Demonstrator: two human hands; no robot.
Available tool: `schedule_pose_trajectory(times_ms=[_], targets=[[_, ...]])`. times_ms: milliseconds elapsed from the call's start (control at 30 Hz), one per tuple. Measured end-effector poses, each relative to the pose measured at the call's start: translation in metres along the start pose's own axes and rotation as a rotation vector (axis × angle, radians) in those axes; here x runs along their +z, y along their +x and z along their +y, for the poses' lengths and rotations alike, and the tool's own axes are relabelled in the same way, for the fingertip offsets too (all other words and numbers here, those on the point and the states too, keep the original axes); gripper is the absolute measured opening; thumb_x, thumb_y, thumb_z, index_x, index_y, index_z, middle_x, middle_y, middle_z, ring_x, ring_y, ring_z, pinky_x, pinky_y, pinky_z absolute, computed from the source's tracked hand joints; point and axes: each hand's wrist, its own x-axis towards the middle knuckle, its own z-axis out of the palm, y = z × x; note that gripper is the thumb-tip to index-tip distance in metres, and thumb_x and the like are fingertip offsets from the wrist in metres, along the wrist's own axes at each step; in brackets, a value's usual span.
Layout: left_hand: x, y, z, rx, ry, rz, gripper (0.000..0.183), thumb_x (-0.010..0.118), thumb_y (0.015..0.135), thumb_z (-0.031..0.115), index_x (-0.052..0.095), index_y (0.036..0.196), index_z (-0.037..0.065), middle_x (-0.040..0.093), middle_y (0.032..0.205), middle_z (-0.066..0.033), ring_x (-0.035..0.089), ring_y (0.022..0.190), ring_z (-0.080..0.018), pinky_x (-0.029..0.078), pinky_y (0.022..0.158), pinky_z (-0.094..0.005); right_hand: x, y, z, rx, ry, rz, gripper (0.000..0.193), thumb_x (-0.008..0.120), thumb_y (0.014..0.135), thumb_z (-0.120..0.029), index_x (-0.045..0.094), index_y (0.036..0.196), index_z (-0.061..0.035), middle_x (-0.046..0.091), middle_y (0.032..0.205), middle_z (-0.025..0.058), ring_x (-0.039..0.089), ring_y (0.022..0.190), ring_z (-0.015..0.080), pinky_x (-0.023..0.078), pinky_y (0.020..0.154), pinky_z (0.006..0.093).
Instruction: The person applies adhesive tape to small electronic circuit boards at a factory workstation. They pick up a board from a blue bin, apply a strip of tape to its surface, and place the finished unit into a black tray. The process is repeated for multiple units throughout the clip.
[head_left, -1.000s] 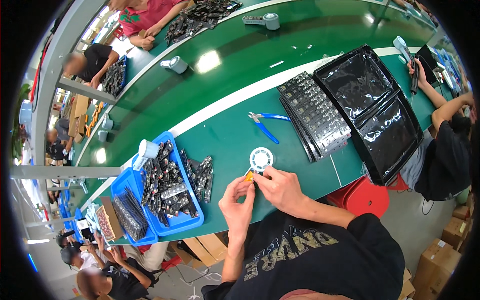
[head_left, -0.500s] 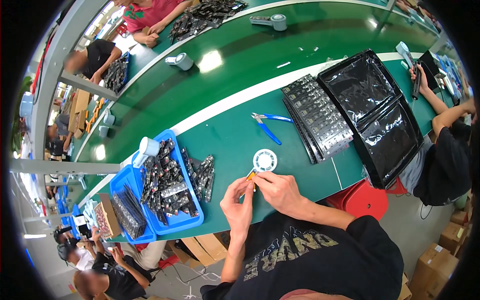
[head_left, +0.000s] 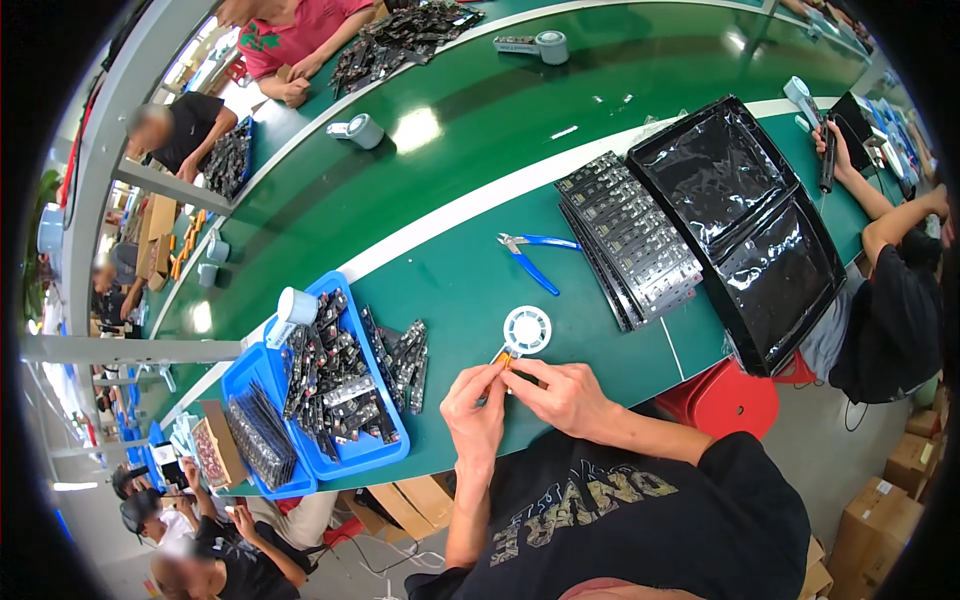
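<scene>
Close in front of my chest, both hands meet at a small handheld fan with a round white slotted head [head_left: 527,331]. An orange piece [head_left: 505,358] shows at its lower end, between my fingertips. My left hand [head_left: 474,408] is closed on the fan's handle end from the left. From the right, the thumb and fingers of my right hand [head_left: 562,398] pinch at the same spot. My fingers cover most of the handle. Beyond the fan lie blue-handled cutting nippers [head_left: 535,255], jaws pointing left.
Stacked black circuit panels [head_left: 632,245] lie to the right, beside a black film-covered tray [head_left: 745,225]. On the left, a blue bin [head_left: 365,452] holds loose circuit boards [head_left: 330,375], with more boards [head_left: 408,355] beside it. A red stool [head_left: 737,400] stands right, and co-workers sit around.
My right fingers have shifted slightly lower on the fan's handle end, and the hands stay together. The view has tilted a little.
</scene>
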Motion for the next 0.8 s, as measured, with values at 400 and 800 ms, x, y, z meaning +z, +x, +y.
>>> schedule_pose_trajectory(times_ms=[400,800], targets=[[-0.008,0.000,-0.003,0.114,0.213,0.073,0.015,0.082,0.086,-0.002,0.079,0.100,0.002,0.072,0.095,-0.0112,0.068,0.081,-0.0239,0.054,0.070,-0.0344,-0.006,0.021,-0.010,0.458,0.344,0.149,0.010,0.074,0.097,-0.006,0.075,0.104,-0.0004,0.077,0.104,0.0118,0.067,0.055,0.0164,0.051,0.049,0.0312],[-0.002,-0.008,-0.004,0.026,0.016,0.127,0.026,0.078,0.088,-0.006,0.077,0.113,0.001,0.075,0.094,-0.0124,0.070,0.081,-0.0248,0.057,0.071,-0.0337,0.016,0.017,-0.004,0.162,0.143,0.011,0.033,0.069,0.092,0.001,0.067,0.125,-0.0023,0.078,0.109,0.0159,0.076,0.073,0.0317,0.060,0.060,0.0402]])
